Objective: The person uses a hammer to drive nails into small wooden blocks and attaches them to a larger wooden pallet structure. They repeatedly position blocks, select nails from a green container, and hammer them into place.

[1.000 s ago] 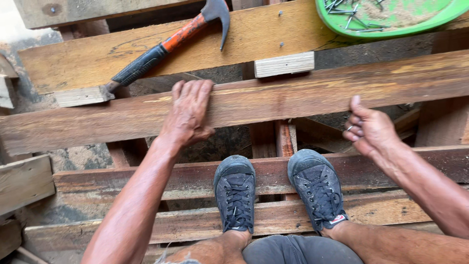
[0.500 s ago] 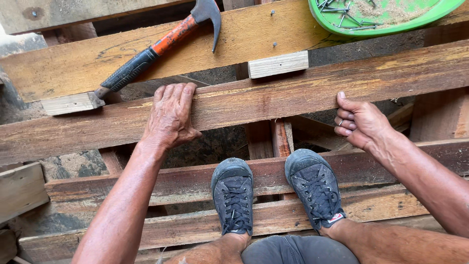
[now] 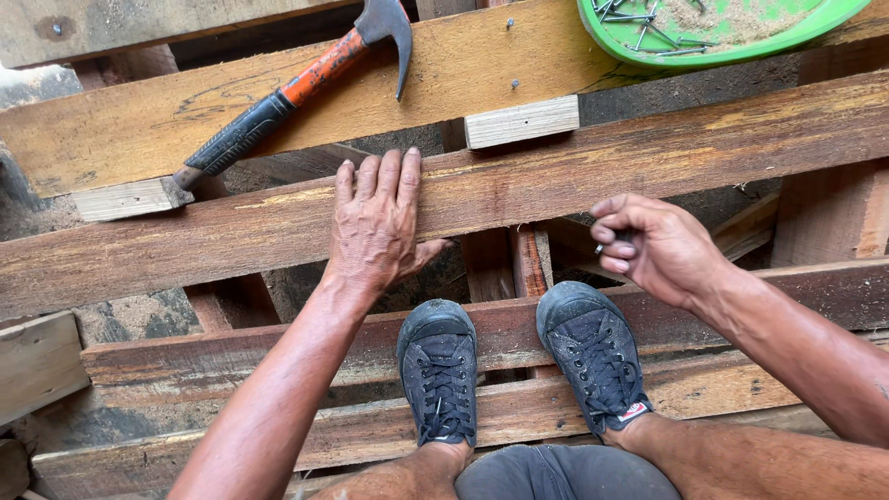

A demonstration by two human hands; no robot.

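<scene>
Item: long reddish-brown timber plank (image 3: 648, 157), rough-sawn. Its long axis runs across the view from lower left to upper right, climbing slightly toward the right. It rests on darker cross-members of a slatted wooden frame (image 3: 278, 347), with gaps below showing ground.

Left hand (image 3: 378, 222): laid flat, palm down, on the plank's near face. The four fingers point away from the person and reach the far edge; the thumb hooks under the near edge. The grip is a loose press, fingers together and extended, not curled round anything.

Right hand (image 3: 653, 245): held off the plank, just on its near side and to the right of the left hand. The fingertips are pinched together on a small dark object, possibly a nail; too little shows to be sure. A ring sits on one finger.

Relation of note: the plank lies directly under the left hand and just beyond the right hand, so the left is the nearer of the two.

Adjacent: orange-and-black-handled claw hammer (image 3: 296, 88), lying on a paler plank (image 3: 444, 74) beyond the first, handle toward the lower left, head toward the upper right, roughly parallel to the plank. It is nearer the left hand, though apart from it.

Green round plastic dish (image 3: 806, 28), upper right, holding loose nails and sawdust.

Pair of dark lace-up canvas shoes (image 3: 519, 366), planted on the lower slats.
</scene>
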